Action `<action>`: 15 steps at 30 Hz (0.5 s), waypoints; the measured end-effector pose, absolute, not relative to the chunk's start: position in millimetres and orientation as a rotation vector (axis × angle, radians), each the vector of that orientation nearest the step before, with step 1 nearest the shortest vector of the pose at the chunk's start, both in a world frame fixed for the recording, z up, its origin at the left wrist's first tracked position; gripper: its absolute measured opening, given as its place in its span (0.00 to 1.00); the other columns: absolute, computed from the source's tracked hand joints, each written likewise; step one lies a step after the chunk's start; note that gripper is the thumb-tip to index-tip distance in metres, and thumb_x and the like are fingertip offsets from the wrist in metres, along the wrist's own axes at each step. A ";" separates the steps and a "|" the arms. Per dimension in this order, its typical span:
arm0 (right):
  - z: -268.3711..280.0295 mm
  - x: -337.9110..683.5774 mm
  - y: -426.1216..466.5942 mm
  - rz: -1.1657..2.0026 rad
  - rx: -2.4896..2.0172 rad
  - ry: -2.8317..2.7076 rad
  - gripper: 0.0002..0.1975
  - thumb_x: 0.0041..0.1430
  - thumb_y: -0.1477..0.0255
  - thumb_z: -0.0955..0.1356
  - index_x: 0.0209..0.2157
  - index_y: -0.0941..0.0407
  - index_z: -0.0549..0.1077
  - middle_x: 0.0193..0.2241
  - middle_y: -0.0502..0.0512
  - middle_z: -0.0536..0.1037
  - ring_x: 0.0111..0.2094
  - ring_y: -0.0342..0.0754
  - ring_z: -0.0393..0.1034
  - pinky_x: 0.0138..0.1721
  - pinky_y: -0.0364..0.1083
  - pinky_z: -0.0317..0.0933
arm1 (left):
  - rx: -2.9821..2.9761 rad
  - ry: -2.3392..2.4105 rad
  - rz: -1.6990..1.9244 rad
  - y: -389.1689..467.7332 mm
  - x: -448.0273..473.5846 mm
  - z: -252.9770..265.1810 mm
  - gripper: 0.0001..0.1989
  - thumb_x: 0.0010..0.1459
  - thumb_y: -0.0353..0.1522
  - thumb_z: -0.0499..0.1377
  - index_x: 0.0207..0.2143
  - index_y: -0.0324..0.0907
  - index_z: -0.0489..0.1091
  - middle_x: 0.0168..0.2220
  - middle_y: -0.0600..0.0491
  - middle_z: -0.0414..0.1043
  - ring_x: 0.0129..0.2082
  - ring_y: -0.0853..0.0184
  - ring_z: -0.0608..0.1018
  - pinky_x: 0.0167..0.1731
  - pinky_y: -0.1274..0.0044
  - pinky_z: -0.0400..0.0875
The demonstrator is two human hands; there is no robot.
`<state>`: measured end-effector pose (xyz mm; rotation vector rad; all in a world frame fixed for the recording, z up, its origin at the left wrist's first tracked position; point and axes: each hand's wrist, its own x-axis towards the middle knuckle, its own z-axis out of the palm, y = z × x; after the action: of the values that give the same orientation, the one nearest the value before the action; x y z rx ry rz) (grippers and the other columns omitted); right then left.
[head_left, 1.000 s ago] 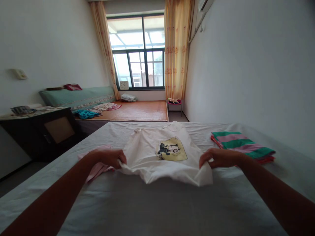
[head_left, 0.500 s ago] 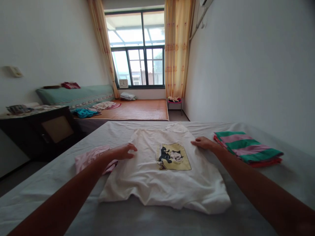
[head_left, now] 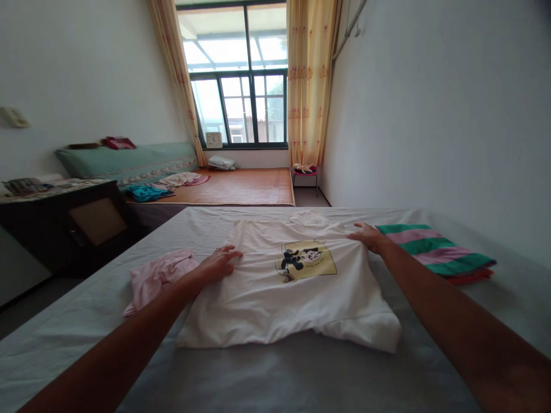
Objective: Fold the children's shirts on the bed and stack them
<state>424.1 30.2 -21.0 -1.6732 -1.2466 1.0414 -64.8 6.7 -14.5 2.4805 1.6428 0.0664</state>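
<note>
A white T-shirt (head_left: 258, 298) lies spread on the grey-white bed sheet, with a black cartoon cat on a yellow square printed on its front. My left hand (head_left: 219, 265) rests on the shirt's upper left edge, fingers stretched out over the cloth. At the upper right edge, my right hand (head_left: 367, 236) touches the fabric with its fingers apart. Soft wrinkles run across the shirt, and its hem faces me. Left of it, partly behind my left forearm, sits a crumpled pink garment (head_left: 157, 275).
Folded green-and-pink striped cloth (head_left: 434, 246) lies on the right of the sheet (head_left: 77, 332), over something red. Beyond are a mat-covered bed (head_left: 245, 186) with clothes on it, a dark cabinet (head_left: 60, 223) at left, a small stool (head_left: 305, 171) and a window.
My right hand has moved outward to the right and slightly away from me. My left hand has settled flatter on the shirt. The cloth looks smoother, and its hem has shifted. The view tilts slightly lower.
</note>
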 end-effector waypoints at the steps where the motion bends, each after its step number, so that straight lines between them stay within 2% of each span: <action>1: -19.8 431.1 26.9 0.880 -1.736 -1.236 0.43 0.43 0.65 0.73 0.59 0.60 0.57 0.47 0.67 0.72 0.40 0.53 0.71 0.37 0.50 0.67 | 2.483 1.670 0.089 4.5 -63.8 -12.9 0.27 0.51 0.31 0.57 0.56 0.42 0.66 0.62 0.43 0.55 0.61 0.51 0.59 0.58 0.64 0.55; 4: -6.0 444.0 -1.8 0.679 -1.675 -1.543 0.27 0.47 0.62 0.71 0.48 0.59 0.70 0.42 0.62 0.75 0.41 0.53 0.70 0.41 0.51 0.66 | 2.552 1.545 0.221 -14.3 -61.9 1.6 0.21 0.55 0.35 0.56 0.52 0.44 0.69 0.60 0.44 0.59 0.59 0.53 0.62 0.57 0.65 0.57; 7: 17.5 446.7 -56.2 0.947 -1.409 -2.133 0.18 0.48 0.61 0.70 0.38 0.58 0.76 0.37 0.58 0.77 0.41 0.53 0.70 0.45 0.50 0.64 | 2.490 1.137 0.171 -51.4 -62.3 23.4 0.16 0.58 0.41 0.55 0.46 0.45 0.72 0.51 0.49 0.68 0.51 0.61 0.70 0.53 0.73 0.62; 9: 28.1 442.9 -95.0 1.101 -1.284 -2.422 0.18 0.51 0.62 0.69 0.43 0.54 0.76 0.43 0.57 0.76 0.46 0.55 0.69 0.48 0.51 0.63 | 2.394 0.956 0.031 -79.3 -63.4 33.5 0.16 0.55 0.42 0.59 0.44 0.46 0.72 0.49 0.51 0.69 0.48 0.63 0.72 0.51 0.76 0.63; 12: 23.7 430.6 -136.1 1.002 -1.165 -2.596 0.21 0.52 0.64 0.70 0.49 0.48 0.74 0.51 0.56 0.72 0.54 0.56 0.63 0.55 0.54 0.56 | 2.379 0.919 -0.046 -110.7 -63.9 34.4 0.20 0.47 0.37 0.65 0.44 0.47 0.71 0.50 0.52 0.66 0.50 0.61 0.70 0.53 0.75 0.61; 15: 7.3 418.4 -151.3 0.794 -1.090 -2.513 0.14 0.57 0.62 0.67 0.44 0.48 0.77 0.47 0.57 0.75 0.54 0.55 0.62 0.57 0.54 0.54 | 2.452 0.960 0.016 -122.3 -62.6 25.4 0.15 0.47 0.30 0.61 0.40 0.46 0.71 0.48 0.53 0.67 0.49 0.63 0.69 0.52 0.75 0.61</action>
<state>418.4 -151.3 7.3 -1.0896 -2.5134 0.7943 -62.6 -122.3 25.4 2.4520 0.9599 0.0163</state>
